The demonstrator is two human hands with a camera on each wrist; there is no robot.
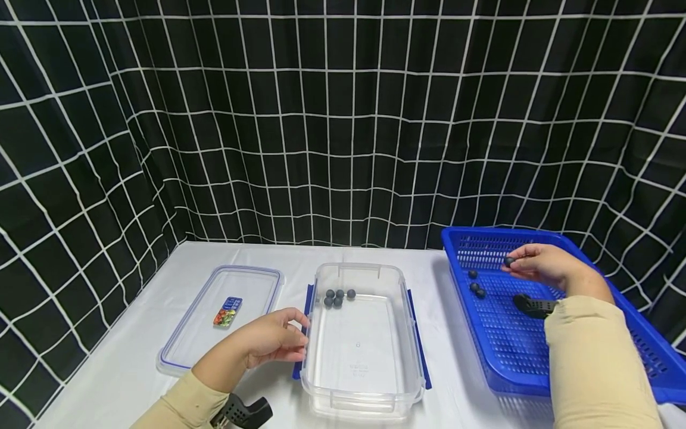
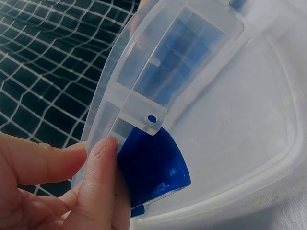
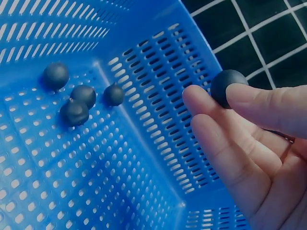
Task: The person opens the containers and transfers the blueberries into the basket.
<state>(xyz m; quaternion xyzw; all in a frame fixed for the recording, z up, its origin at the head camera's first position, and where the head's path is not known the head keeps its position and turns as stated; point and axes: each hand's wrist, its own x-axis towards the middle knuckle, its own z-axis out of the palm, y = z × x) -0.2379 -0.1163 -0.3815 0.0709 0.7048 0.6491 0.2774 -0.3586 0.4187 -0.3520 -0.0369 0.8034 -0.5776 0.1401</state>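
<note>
A small dark ball (image 3: 226,88) is pinched between the thumb and fingers of my right hand (image 1: 546,268), over the far part of the blue basket (image 1: 485,351). Several similar dark balls (image 3: 76,111) lie on the basket floor. My left hand (image 1: 278,338) is at the left rim of a clear plastic container (image 1: 356,345). In the left wrist view, its thumb and fingers grip the container's edge beside a blue latch (image 2: 153,167) that hangs open. Several dark balls (image 1: 340,294) sit together in the container's far left corner.
To the left, a clear lid (image 1: 198,322) with a blue seal and a printed label (image 1: 227,312) lies on the white table cloth (image 1: 289,405). Another blue latch (image 1: 419,342) sticks out from the container's right side. A black gridded curtain (image 1: 343,131) hangs behind the table.
</note>
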